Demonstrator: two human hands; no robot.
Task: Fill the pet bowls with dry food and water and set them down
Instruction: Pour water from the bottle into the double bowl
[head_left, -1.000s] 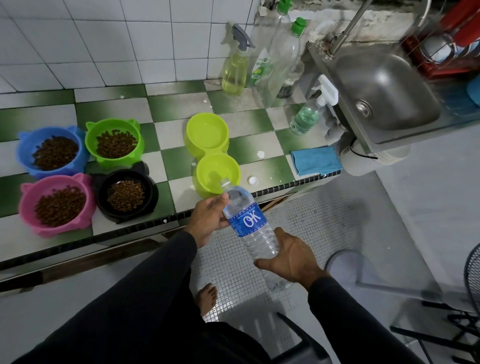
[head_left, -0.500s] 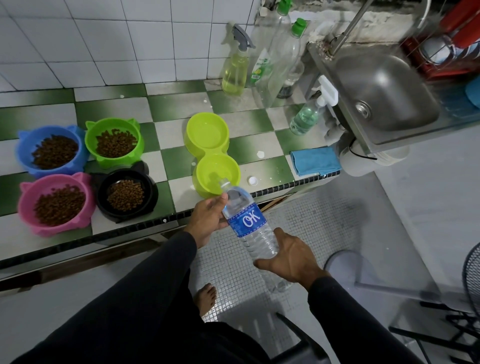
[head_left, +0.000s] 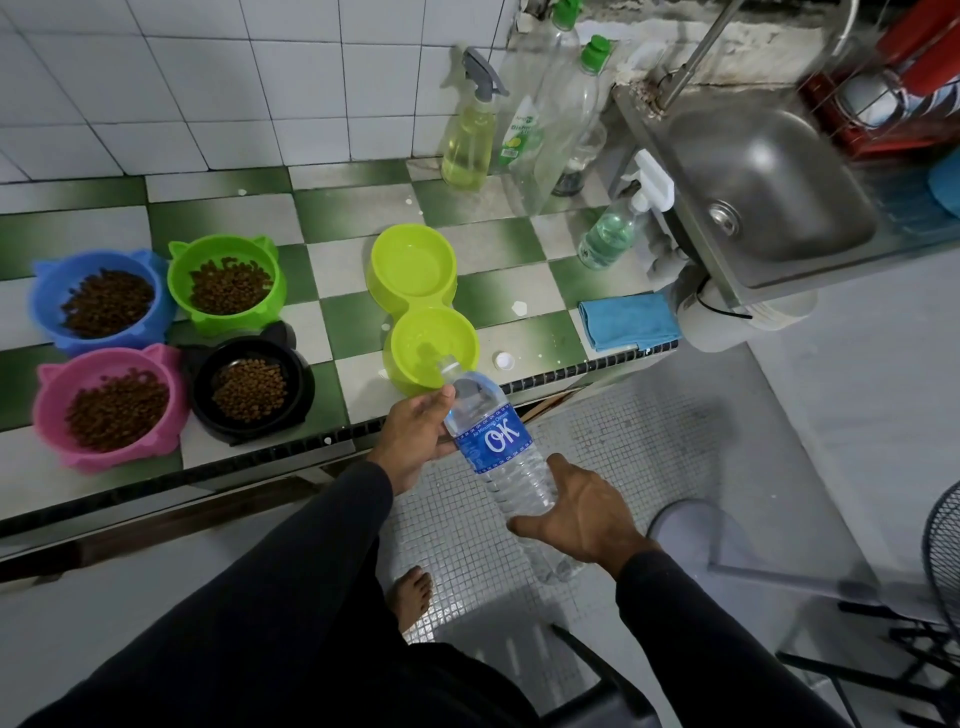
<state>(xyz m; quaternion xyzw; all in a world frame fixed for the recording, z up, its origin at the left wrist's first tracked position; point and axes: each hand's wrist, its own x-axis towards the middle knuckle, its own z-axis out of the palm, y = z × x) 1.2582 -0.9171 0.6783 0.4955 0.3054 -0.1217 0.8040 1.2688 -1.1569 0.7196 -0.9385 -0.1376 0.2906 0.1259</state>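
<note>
A clear water bottle (head_left: 493, 441) with a blue label is tilted, its open mouth over the near cup of a lime double bowl (head_left: 415, 306) on the tiled counter. My left hand (head_left: 415, 436) grips the bottle near its neck. My right hand (head_left: 582, 509) holds its lower body from below. Water shows in both cups. To the left stand a blue bowl (head_left: 47, 296), a green bowl (head_left: 179, 283), a pink bowl (head_left: 49, 415) and a black bowl (head_left: 205, 384), each holding brown dry food. The white bottle cap (head_left: 504, 360) lies by the double bowl.
A folded blue cloth (head_left: 628, 322) lies near the counter's right end. Spray bottles (head_left: 470, 124) and tall clear bottles (head_left: 563, 114) stand at the back by the tiled wall. A steel sink (head_left: 769, 176) is to the right. A fan (head_left: 940, 551) stands on the floor at right.
</note>
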